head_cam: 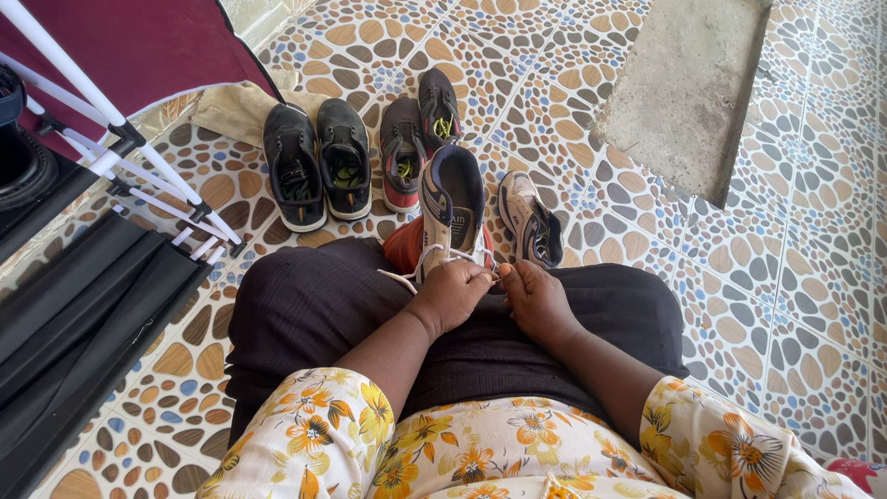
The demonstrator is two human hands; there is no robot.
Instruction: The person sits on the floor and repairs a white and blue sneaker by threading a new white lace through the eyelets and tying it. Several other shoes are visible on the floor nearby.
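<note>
Floor (591, 120) of pebble-patterned tile spreads beyond the fingers, with a bare concrete slab (684, 83) far off past them. Black folded frames with white rods (111, 212) stand well out from the left hand. Past the fingers sit a pair of black shoes (319, 162), a dark pair with red and yellow (420, 139), and one grey shoe (529, 220). A white and navy shoe (451, 203) rests on the lap, just ahead of the fingertips. Left hand (453, 294) and right hand (536, 300) are both curled closed, pinching its white laces (407, 275).
</note>
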